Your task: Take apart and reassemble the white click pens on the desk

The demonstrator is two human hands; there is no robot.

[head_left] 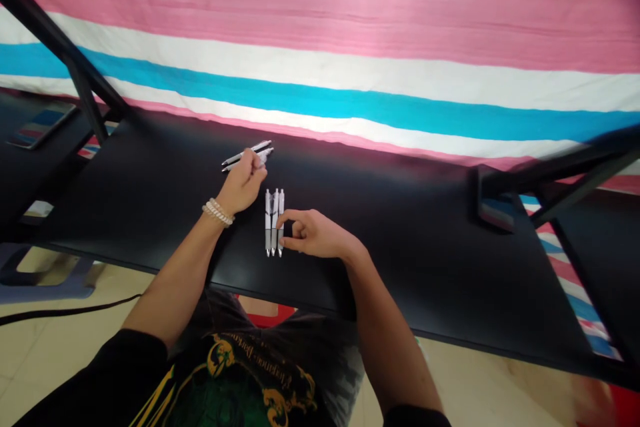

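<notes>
Nearest you is your dark shirt (235,373), its yellow and green print showing below your bare forearms. Your left hand (240,188) is closed in a loose fist around two pens (247,156), which stick out past your knuckles and slant up to the right, their slim barrels pressed together, one looking darker than the other. A chunky bracelet (219,212) of pale beads circles that wrist. Your right hand (316,235) is curled, with its fingertips (281,221) against the nearest side of three pens (275,221); you cannot tell whether it pinches them or only touches. Those pens lie side by side and touching on the worktop (400,267), between your hands, their white and grey barrels smooth and their pointed metal tips facing you. The worktop is flat, black and faintly glossy. Below its near edge, a black cable (65,312) crosses the pale tiled floor (475,387). Past the far edge hangs a soft striped cloth (320,33) in pink, white and bright blue, crossed by angled black metal bars (60,40).
</notes>
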